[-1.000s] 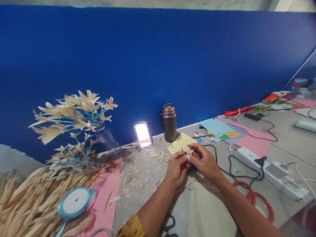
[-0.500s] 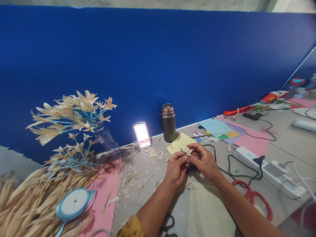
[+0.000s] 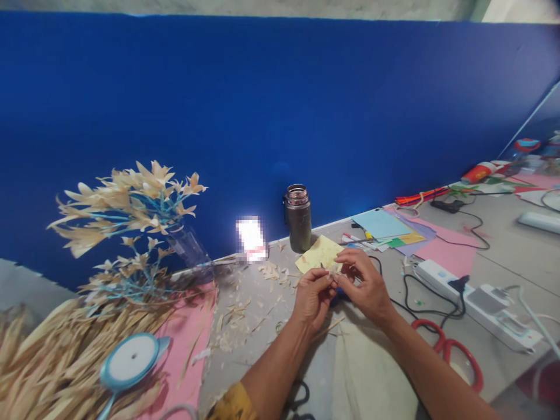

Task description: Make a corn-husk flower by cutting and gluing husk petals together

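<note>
My left hand (image 3: 311, 297) is closed, its thumb and forefinger pinching a small pale piece of husk (image 3: 334, 270). My right hand (image 3: 362, 287) meets it from the other side, thumb and fingertips closed on the same piece. Fingers cover most of it, so its shape is hard to make out. Beyond the fingertips lies a sheet of yellow paper (image 3: 318, 255). Something dark blue (image 3: 339, 296) shows below the hands, mostly hidden. Husk scraps (image 3: 236, 315) litter the table left of my left hand.
An open thermos (image 3: 300, 224) stands by the blue partition. Husk flowers (image 3: 131, 204) on blue stems, dried husks (image 3: 56, 361) and a tape roll (image 3: 131, 359) are at left. Red-handled scissors (image 3: 464, 356), a power strip (image 3: 476, 303) and coloured papers (image 3: 380, 224) lie at right.
My right hand has shifted slightly up and to the right, its fingers lifting a little. My left hand keeps its pinch in nearly the same place.
</note>
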{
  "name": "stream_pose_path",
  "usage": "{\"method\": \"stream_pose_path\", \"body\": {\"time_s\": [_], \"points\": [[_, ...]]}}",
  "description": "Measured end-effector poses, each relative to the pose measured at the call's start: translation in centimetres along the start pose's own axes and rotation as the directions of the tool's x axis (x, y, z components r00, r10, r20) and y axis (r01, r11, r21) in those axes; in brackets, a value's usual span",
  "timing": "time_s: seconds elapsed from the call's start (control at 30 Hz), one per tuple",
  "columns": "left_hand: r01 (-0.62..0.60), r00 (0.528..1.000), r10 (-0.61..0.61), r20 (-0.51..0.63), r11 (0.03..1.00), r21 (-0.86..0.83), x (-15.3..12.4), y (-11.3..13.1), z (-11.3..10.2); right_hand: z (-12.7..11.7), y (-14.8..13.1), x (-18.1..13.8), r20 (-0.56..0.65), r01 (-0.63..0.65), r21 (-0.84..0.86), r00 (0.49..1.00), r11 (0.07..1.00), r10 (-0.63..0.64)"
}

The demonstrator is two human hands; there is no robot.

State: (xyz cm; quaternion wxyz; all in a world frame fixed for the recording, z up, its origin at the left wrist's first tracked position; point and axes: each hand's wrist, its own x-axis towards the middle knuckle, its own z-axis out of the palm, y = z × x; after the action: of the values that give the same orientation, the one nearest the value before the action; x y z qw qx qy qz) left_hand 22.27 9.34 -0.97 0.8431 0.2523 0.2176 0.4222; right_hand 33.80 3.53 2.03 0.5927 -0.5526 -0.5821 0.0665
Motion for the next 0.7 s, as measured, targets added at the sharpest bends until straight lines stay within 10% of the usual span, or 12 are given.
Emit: {"method": "stream_pose_path", "body": {"time_s": [0.7], "points": [[0.085, 0.996, -0.084, 0.025, 0.996, -0.016, 0.11, 0.17, -0.4, -0.76, 0.94, 0.72, 0.162, -0.393, 0.137, 0.915, 0.91, 0.37]]}}
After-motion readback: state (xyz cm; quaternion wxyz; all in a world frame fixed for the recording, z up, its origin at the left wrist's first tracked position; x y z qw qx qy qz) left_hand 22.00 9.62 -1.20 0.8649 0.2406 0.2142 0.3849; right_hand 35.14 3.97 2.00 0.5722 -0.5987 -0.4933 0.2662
